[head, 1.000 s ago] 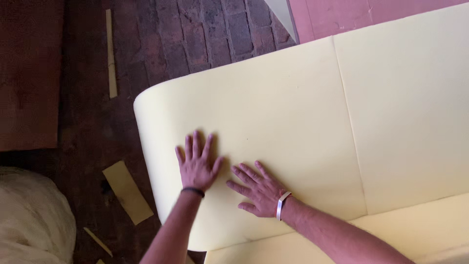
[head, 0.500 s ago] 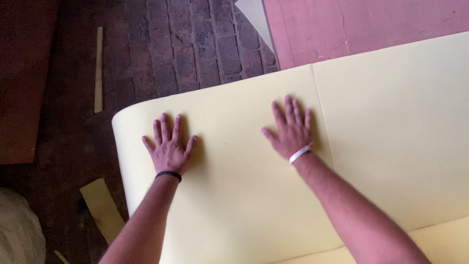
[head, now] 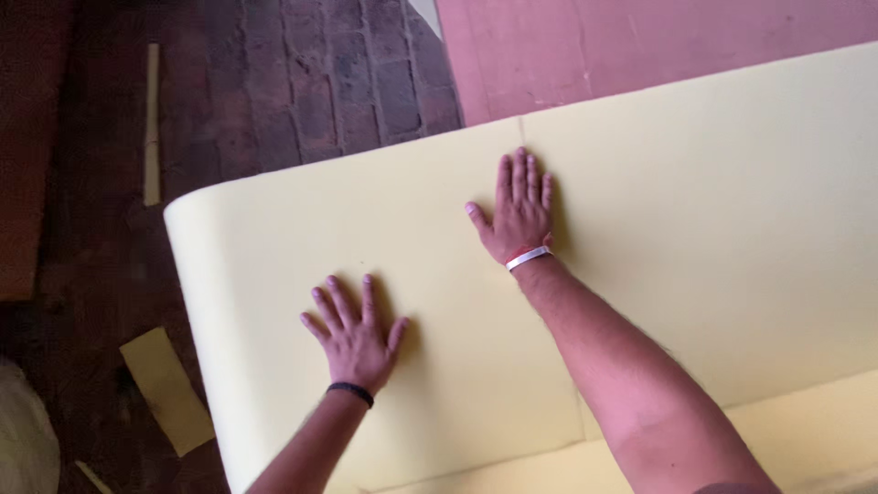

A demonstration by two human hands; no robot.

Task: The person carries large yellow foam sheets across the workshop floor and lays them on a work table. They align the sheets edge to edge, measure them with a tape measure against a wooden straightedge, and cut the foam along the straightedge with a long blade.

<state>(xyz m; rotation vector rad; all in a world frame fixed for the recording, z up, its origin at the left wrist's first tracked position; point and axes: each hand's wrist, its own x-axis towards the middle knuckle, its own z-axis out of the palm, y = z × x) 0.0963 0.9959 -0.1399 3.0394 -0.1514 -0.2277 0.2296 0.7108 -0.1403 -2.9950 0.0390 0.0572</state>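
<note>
left hand [head: 355, 337]: flat, fingers spread, palm down on foam sheet [head: 713, 210], grasping nothing; black band at wrist
right hand [head: 519, 210]: flat, open, pressed on foam near its far edge, beside seam line [head: 522, 128]; white wristband
foam sheet: pale yellow, lies across brick floor [head: 302, 82], rounded left end
rest: pink sheet [head: 640, 46] beyond foam; yellow scrap [head: 169, 389] on floor, left

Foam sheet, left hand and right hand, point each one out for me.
foam sheet [head: 732, 210]: head view, bare yellow top surface.
left hand [head: 357, 338]: head view, back of the hand, flat on the foam.
right hand [head: 519, 212]: head view, back of the hand, flat on the foam.
</note>
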